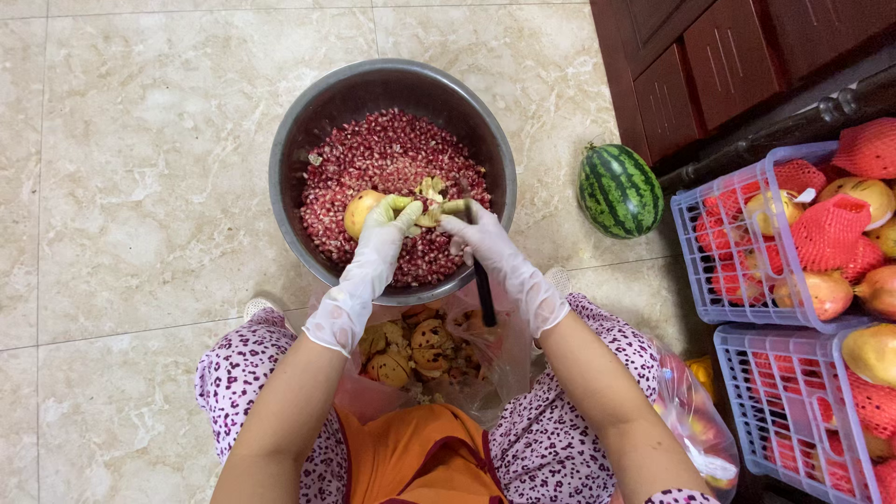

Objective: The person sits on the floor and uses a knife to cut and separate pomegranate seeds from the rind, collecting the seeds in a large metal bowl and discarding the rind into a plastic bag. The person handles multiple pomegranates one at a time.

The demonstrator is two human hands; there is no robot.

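Note:
A large steel bowl (289, 140) on the floor holds a heap of red pomegranate seeds (373, 154). Over it my left hand (387, 229), in a thin clear glove, grips a yellowish pomegranate piece (360, 211) with torn pith at its top. My right hand (481, 238), also gloved, holds a knife with a dark handle (484, 294) pointing back toward me; its blade end meets the fruit's pith. Both hands hover just above the seeds at the bowl's near side.
A plastic bag of empty pomegranate husks (415, 350) sits between my knees. A small watermelon (619, 190) lies right of the bowl. Two lilac plastic baskets (784, 243) of pomegranates in red foam nets stand at the right, by a dark wooden cabinet (691, 75).

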